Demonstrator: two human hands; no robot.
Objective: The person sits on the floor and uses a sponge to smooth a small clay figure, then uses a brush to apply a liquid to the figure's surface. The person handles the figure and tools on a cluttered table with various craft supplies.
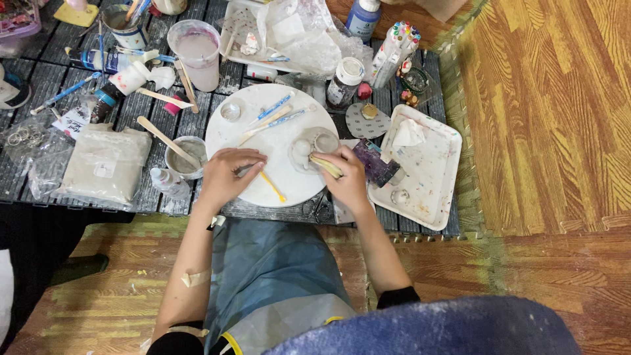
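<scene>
Round white board (pixel 279 141): grey clay piece (pixel 314 148) touching right hand (pixel 347 179), fingertip side.

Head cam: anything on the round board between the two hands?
Yes: a yellow-tipped stick lies on the round white board between the left hand and right hand; otherwise bare.

Right hand (pixel 347 179) presses sponge (pixel 327 165) against clay piece (pixel 313 148).

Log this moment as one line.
left hand: on round board | right hand: holds yellow sponge against clay piece
</scene>
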